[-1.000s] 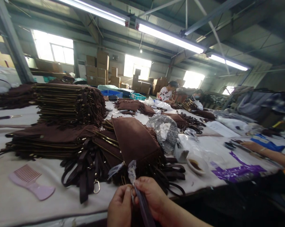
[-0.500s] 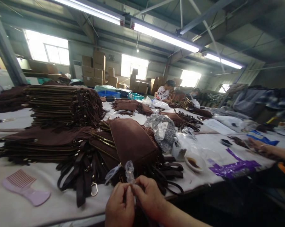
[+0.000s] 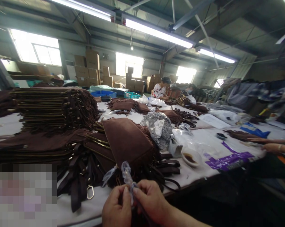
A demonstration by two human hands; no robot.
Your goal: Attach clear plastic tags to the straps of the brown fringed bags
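Both hands are close together at the table's front edge. My left hand (image 3: 117, 206) is closed, thumb against fingers, at the lower end of a crumpled clear plastic wrap (image 3: 126, 172). Right beside it my right hand (image 3: 151, 197) pinches the same twisted plastic, with a dark strap partly hidden below the fingers. Just beyond the hands lies a brown bag (image 3: 128, 140) with fringe on top of other bags. Dark straps with a metal clip (image 3: 90, 192) hang to the left of my hands.
A tall stack of brown bags (image 3: 45, 107) stands at the left. To the right are a small bowl (image 3: 190, 157), purple plastic (image 3: 229, 160) and a co-worker's hands (image 3: 272, 147). Another person (image 3: 160, 90) sits far back.
More of the plastic shows between my fingers, and my right thumb has shifted on it. The view has shifted slightly. At the right, the co-worker's hands have moved.
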